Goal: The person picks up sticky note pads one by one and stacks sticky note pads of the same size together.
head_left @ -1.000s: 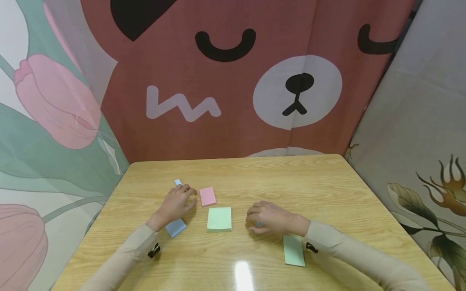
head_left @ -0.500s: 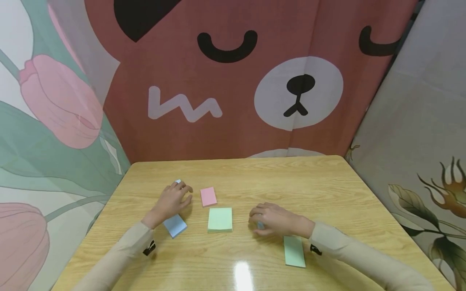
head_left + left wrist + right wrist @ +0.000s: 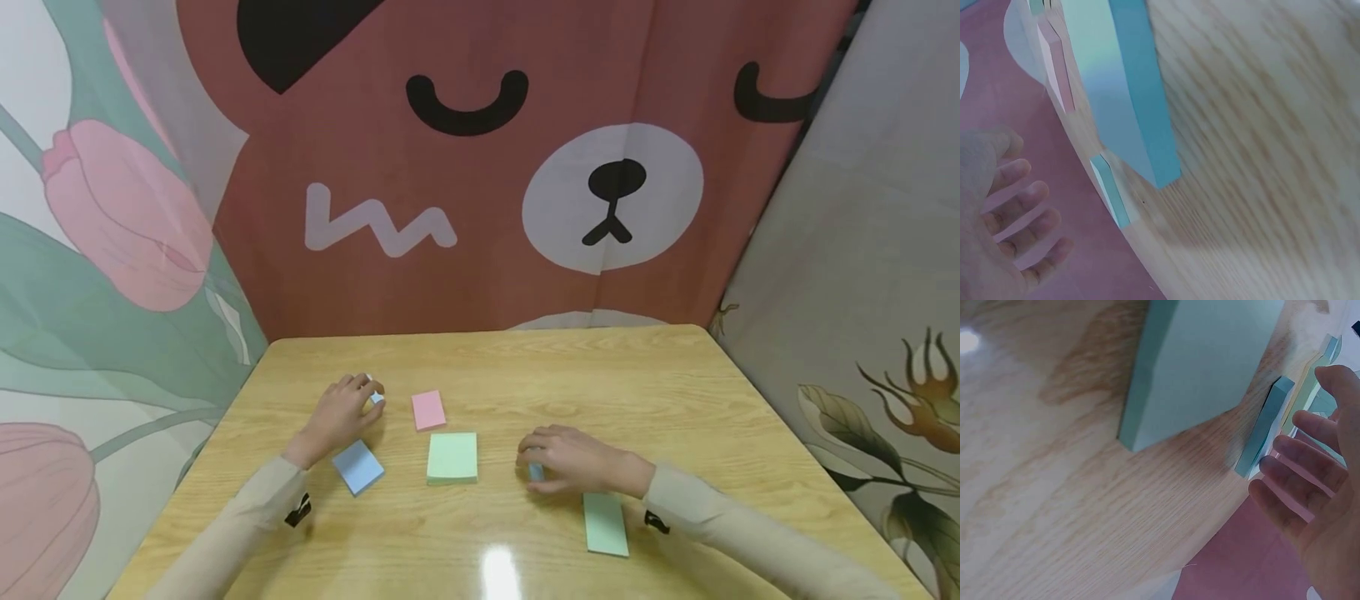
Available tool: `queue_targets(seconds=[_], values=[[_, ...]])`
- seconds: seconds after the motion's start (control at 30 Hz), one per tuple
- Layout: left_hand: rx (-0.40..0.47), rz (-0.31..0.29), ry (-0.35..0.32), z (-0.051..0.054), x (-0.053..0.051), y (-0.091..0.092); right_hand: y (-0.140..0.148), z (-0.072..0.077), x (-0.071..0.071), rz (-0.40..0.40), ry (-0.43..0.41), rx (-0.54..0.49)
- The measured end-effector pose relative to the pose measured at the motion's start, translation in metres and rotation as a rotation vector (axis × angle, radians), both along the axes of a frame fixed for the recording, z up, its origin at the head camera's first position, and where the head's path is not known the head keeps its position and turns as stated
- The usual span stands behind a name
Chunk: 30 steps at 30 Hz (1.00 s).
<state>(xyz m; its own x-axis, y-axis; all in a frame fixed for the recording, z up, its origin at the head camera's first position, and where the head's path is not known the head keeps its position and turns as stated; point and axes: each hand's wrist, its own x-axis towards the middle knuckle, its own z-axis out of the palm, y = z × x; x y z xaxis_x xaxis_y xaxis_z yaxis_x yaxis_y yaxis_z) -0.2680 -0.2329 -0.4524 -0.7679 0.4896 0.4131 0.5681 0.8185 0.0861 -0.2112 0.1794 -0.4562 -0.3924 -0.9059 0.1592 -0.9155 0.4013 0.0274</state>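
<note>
In the head view my left hand [image 3: 339, 418] hovers at the left of the table, fingers loosely bent, above a small light-blue sticky note pad [image 3: 377, 397] that it partly covers. The left wrist view has a gap between those fingers and the small pad [image 3: 1111, 192]. A larger blue sticky note pad [image 3: 359, 467] lies just below that hand. My right hand [image 3: 579, 460] is over another small blue sticky note pad [image 3: 536, 471], partly hidden under it. In the right wrist view its relaxed fingers overlap this pad [image 3: 1265, 428]; contact cannot be told.
Between the hands lie a pink sticky note pad [image 3: 428, 410] and a thick light-green square pad [image 3: 452, 457]. A green rectangular pad [image 3: 605, 524] is below the right wrist. Printed curtains [image 3: 480, 283] stand behind and beside the wooden table [image 3: 600, 367].
My left hand has drawn left, away from the pink pad, uncovering more of the larger blue pad. My right hand has shifted slightly right. The pads appear to stay put.
</note>
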Motion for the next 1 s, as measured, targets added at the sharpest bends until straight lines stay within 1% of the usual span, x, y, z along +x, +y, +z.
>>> queue_targets(seconds=[0.17,0.33,0.47,0.67,1.0], values=[[-0.004,0.007,0.000,0.002,-0.001,-0.002,0.001,0.001,0.000,0.000,-0.005,0.002],[0.002,0.025,-0.012,0.002,-0.001,-0.003,0.002,0.000,0.000,-0.004,-0.008,0.002],[0.000,0.036,-0.030,0.001,-0.004,-0.006,0.004,-0.001,0.001,-0.021,-0.018,0.013],[0.000,0.068,-0.081,-0.001,-0.010,-0.012,0.007,0.000,0.001,-0.043,-0.050,0.015],[0.004,0.128,-0.185,-0.010,-0.021,-0.021,0.009,-0.001,0.002,-0.055,-0.082,0.022]])
